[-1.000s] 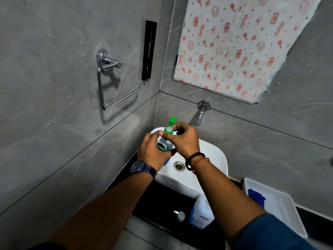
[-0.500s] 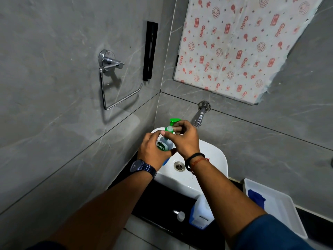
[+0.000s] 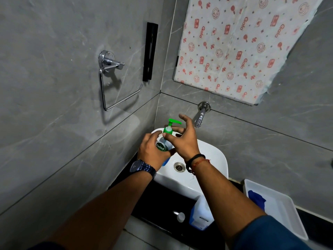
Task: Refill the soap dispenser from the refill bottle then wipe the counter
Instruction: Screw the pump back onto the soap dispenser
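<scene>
My left hand (image 3: pixel 153 152) holds the body of the clear Dettol soap dispenser (image 3: pixel 163 145) above the left side of the white sink (image 3: pixel 214 159). Its green pump head (image 3: pixel 170 126) sits on the bottle and points right. My right hand (image 3: pixel 183 139) is beside the pump with its fingers spread; only the thumb touches the green collar. The white refill bottle (image 3: pixel 201 215) with a blue label stands on the black counter (image 3: pixel 162 201), partly hidden by my right forearm. Its small white cap (image 3: pixel 180 217) lies beside it.
A white tray (image 3: pixel 281 208) holding a blue cloth (image 3: pixel 256 199) sits on the counter at the right. A chrome tap (image 3: pixel 200 120) sticks out of the wall over the sink. A chrome towel ring (image 3: pixel 108 83) hangs on the left wall.
My right hand has let go of the pump collar it was gripping and spread its fingers. The pump head now points right. My left hand keeps its hold.
</scene>
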### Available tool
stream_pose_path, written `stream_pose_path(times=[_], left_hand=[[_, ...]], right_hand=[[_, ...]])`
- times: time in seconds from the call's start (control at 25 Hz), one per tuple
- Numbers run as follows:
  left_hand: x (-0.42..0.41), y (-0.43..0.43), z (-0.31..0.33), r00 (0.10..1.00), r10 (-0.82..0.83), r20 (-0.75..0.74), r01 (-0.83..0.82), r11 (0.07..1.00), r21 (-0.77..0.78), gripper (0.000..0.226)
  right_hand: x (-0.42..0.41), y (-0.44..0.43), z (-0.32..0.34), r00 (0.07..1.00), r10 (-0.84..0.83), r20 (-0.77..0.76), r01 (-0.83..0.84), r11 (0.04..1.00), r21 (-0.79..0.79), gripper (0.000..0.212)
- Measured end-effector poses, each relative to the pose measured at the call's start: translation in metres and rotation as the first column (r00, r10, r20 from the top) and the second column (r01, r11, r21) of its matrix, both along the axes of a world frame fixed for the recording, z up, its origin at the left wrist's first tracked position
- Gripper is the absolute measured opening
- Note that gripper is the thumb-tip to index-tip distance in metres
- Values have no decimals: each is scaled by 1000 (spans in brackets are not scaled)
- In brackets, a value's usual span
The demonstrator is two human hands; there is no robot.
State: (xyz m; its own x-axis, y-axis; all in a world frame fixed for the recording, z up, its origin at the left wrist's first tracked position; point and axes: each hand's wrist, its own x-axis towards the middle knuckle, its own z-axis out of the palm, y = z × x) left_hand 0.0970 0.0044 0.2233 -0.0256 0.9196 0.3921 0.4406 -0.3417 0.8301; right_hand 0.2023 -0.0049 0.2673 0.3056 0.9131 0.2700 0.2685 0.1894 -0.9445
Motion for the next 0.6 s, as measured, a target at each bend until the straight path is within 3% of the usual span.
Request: stream_pose_path(times=[0.24, 0.44, 0.6], left_hand=[[3, 1, 0, 1000, -6, 19, 6, 1000, 12, 71], [1, 1, -4, 1000, -26, 13, 26, 1000, 7, 71], [4, 2, -3, 999, -37, -20, 38, 999, 12, 67]], right_hand=[[-3, 1, -3, 994, -110, 24, 110, 994, 6, 62], [4, 1, -1, 1000, -1, -5, 1, 1000, 7, 68], [-5, -2, -3, 990, -136, 31, 135, 990, 28, 58]])
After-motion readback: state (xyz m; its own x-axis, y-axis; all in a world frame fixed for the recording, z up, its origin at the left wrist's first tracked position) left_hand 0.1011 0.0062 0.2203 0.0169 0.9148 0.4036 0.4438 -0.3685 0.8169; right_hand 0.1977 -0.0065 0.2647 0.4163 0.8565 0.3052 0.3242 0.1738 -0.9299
